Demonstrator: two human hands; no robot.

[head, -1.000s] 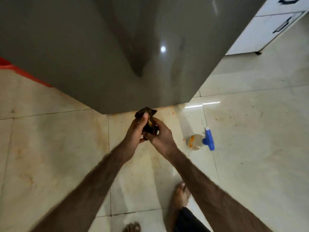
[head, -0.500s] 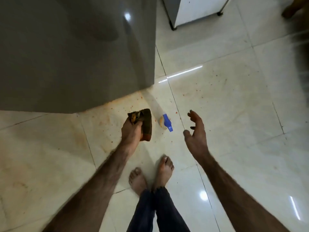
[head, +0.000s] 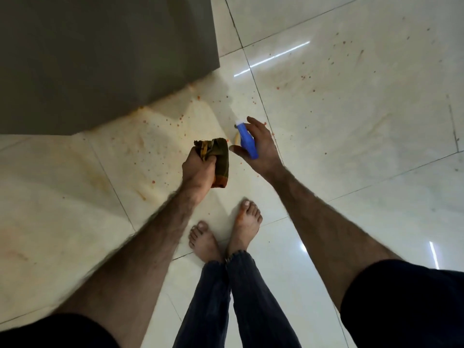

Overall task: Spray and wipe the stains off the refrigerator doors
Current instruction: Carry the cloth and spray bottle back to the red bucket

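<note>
The grey refrigerator door (head: pixel 100 59) fills the upper left, its lower edge just above the floor. My left hand (head: pixel 199 169) is closed on a dark green and orange cloth (head: pixel 221 162), held low in front of the door's bottom corner. A spray bottle (head: pixel 246 140) with a blue trigger head stands on the floor just right of the cloth. My right hand (head: pixel 262 146) is down at the bottle, thumb and fingers spread on either side of the blue head, not closed on it. The bottle's body is mostly hidden.
The pale tiled floor (head: pixel 351 121) carries orange-red specks and smears near the refrigerator's base. My bare feet (head: pixel 226 234) and dark trouser legs stand just behind the hands. Open floor stretches to the right.
My right hand let go of the cloth, swung out to the right, and has now come down around the spray bottle's blue head. The left hand keeps the cloth. The view tilted further down.
</note>
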